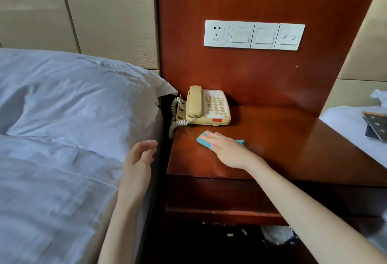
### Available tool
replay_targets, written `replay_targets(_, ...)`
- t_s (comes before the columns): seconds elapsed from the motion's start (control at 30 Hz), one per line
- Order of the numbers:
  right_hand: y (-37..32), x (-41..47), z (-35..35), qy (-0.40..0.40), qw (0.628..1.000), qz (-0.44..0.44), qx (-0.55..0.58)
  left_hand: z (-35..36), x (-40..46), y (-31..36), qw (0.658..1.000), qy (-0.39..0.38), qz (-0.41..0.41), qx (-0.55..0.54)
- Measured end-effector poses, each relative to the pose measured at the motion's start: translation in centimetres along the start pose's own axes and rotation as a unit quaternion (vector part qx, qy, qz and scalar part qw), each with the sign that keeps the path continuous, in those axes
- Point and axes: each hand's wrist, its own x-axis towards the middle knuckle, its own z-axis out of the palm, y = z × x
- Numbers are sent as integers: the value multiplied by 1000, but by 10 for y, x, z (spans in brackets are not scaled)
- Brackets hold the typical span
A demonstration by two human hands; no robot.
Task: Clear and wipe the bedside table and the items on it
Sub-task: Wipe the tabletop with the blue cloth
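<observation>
The reddish wooden bedside table [282,144] stands between two beds. A beige corded telephone [206,106] sits at its back left corner, its coiled cord hanging over the left edge. My right hand [225,148] lies flat with straight fingers on a teal cloth [204,140], pressing it onto the tabletop just in front of the phone. My left hand [140,157] hovers beside the table's left edge, over the bed's side, fingers loosely curled and holding nothing.
A bed with a white pillow [83,100] and sheets fills the left. A second bed [356,129] at the right carries dark flat items [376,126]. A socket and switch panel [254,35] is on the wooden back wall. A lower shelf [219,211] sits under the tabletop.
</observation>
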Motion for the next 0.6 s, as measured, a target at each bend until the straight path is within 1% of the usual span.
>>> replay_targets(0.1,-17,36,4,11,999,17,-33,0,-2,2,1000,3,-3,-17)
replay_targets(0.23,-43,68,17,30,997,-22,-68,-4,-6,5,999,5,-13,-42)
replay_targets(0.3,-51,73,22,22,996,-48,-72,-5,-7,6,999,8,-9,-43)
replay_targets(0.4,-61,59,22,7,995,-96,-36,-5,-9,8,998,7,-4,-57)
replay_targets(0.53,-69,7,25,-10,981,-195,-2,-5,-9,7,998,7,1,-68)
replay_targets(0.6,-65,-21,24,-26,976,-214,19,-4,-8,4,998,11,4,-67)
